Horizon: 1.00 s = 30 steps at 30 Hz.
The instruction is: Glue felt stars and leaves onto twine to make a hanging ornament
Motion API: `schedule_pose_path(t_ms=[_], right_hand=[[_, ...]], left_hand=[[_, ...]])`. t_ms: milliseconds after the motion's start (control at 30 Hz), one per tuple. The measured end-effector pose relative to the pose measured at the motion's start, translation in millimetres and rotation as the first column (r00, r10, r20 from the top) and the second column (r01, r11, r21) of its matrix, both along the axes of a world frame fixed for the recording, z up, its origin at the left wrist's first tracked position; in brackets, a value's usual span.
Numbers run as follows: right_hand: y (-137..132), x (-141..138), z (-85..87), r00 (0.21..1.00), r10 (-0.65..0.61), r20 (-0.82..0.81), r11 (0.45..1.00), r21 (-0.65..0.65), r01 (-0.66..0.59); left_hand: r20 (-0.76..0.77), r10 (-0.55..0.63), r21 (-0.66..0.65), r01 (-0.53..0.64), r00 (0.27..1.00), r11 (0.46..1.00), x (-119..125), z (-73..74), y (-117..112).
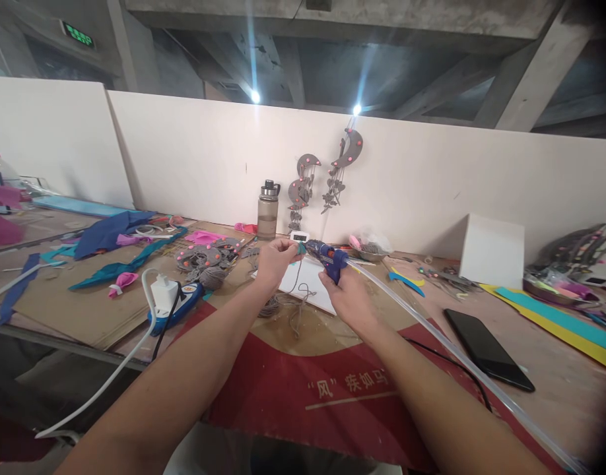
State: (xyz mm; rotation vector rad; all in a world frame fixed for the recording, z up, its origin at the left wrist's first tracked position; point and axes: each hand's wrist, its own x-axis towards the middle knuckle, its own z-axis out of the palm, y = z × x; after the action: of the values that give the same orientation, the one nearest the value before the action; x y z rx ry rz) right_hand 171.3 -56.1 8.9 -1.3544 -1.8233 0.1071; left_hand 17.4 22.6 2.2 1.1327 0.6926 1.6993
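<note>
My left hand [274,264] pinches a small teal piece [301,249], from which a strand of grey yarn [299,274] hangs down. My right hand [350,300] is wrapped round the handle of a blue hot glue gun [334,259]. The gun's nozzle points left, close to the teal piece; whether they touch I cannot tell. A long clear glue stick [406,304] runs out of its back toward the lower right. Beneath my hands lie a white sheet [317,285] and loose grey yarn on a red and tan board [303,369].
A bottle [267,211] stands by the white wall, where grey moon-shaped hangings [351,148] hang. A blue power strip [177,310] with a white plug lies left, with felt scraps [109,237] beyond. On the right are a black phone [487,348] and a black cord [456,361].
</note>
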Motion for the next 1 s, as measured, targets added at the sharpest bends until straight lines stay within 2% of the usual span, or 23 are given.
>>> schedule_pose_path(t_ms=[167, 500, 633, 767, 867, 933, 1000], right_hand=[[-0.9, -0.5, 1.4, 1.0, -0.031, 0.002, 0.999, -0.011, 0.031], [0.0, -0.3, -0.8, 1.0, -0.012, -0.013, 1.0, -0.017, 0.012], [3.5, 1.4, -1.2, 0.991, 0.021, -0.131, 0.999, -0.025, -0.024], [8.6, 6.3, 0.4, 0.934, 0.063, -0.352, 0.983, -0.141, -0.12], [14.5, 12.0, 0.0, 0.891, 0.036, -0.453, 0.962, -0.224, -0.153], [19.4, 16.2, -2.1, 0.924, -0.038, -0.381, 0.945, -0.313, -0.09], [24.5, 20.3, -4.8, 0.972, -0.121, -0.202, 0.913, -0.406, 0.03]], left_hand=[[-0.023, 0.013, 0.01, -0.013, 1.0, 1.0, -0.1, -1.1, 0.0], [0.004, -0.014, 0.005, 0.014, 1.0, 1.0, -0.2, 1.3, -1.7], [0.011, -0.019, -0.012, 0.019, 1.0, 1.0, -0.5, 2.5, -3.5], [0.047, 0.022, -0.056, -0.02, 0.999, 0.998, -3.4, 2.6, -1.6], [0.059, 0.083, -0.064, -0.079, 0.995, 0.995, -7.5, 1.7, 1.3], [0.016, 0.125, -0.048, -0.124, 0.992, 0.991, -10.0, 1.2, 2.5], [-0.061, 0.184, -0.019, -0.185, 0.981, 0.983, -11.6, 1.3, 2.5]])
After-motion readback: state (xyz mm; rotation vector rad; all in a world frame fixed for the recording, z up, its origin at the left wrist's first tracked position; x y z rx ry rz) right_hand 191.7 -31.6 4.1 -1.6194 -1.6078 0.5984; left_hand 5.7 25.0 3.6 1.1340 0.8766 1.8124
